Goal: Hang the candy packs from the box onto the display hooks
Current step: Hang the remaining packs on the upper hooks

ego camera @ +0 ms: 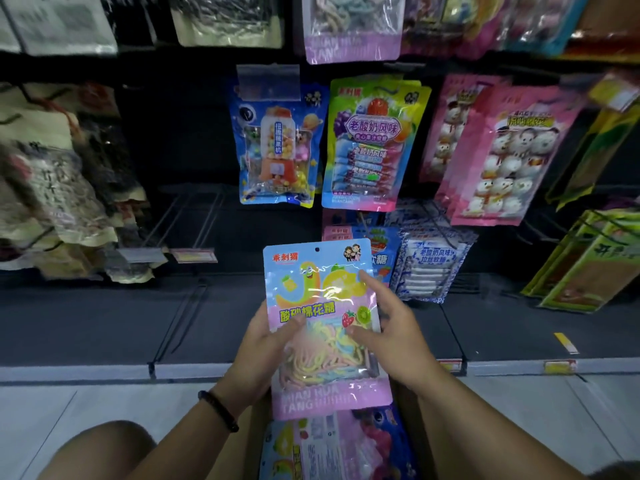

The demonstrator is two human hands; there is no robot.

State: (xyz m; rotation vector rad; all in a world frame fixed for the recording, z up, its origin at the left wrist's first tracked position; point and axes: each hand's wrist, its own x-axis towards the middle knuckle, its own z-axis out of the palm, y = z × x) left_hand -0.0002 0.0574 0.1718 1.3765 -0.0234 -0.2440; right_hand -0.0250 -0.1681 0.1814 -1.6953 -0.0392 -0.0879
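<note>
Head view, sole entry. Item: pink-and-blue glossy plastic candy pack [322, 306], clear window showing pastel candy strings, held upright at near centre, printed face toward the wearer, well short of the display. Punched hang hole [317, 249] at top centre, uppermost and unobstructed; judged kept that way so it can go straight onto a hook. Left hand [273, 341]: curled round the pack's left edge, thumb on the front, fingers hidden behind; it carries the weight. Black bead bracelet [218, 410] on that wrist. Right hand [391, 327]: fingers fairly straight and spread along the right edge and front, thumb on the window; it appears to steady and square the pack rather than clamp it. Brown cardboard box [255, 441], nearest, between the forearms, directly below the held pack; more packs [329, 448] lie flat inside. Bare wire display hooks [194, 216], far left of centre, price tags [194, 255] at their tips; likely destinations. Hung stock, far: blue gumball-machine pack [280, 143]; yellow-and-purple yoghurt-candy pack [374, 140] just to its right; pink marshmallow packs [502, 154] further right; a pink matching pack [353, 26] at top centre, suggesting the proper row. Step judged: pack lifted, hanging not yet begun.
</note>
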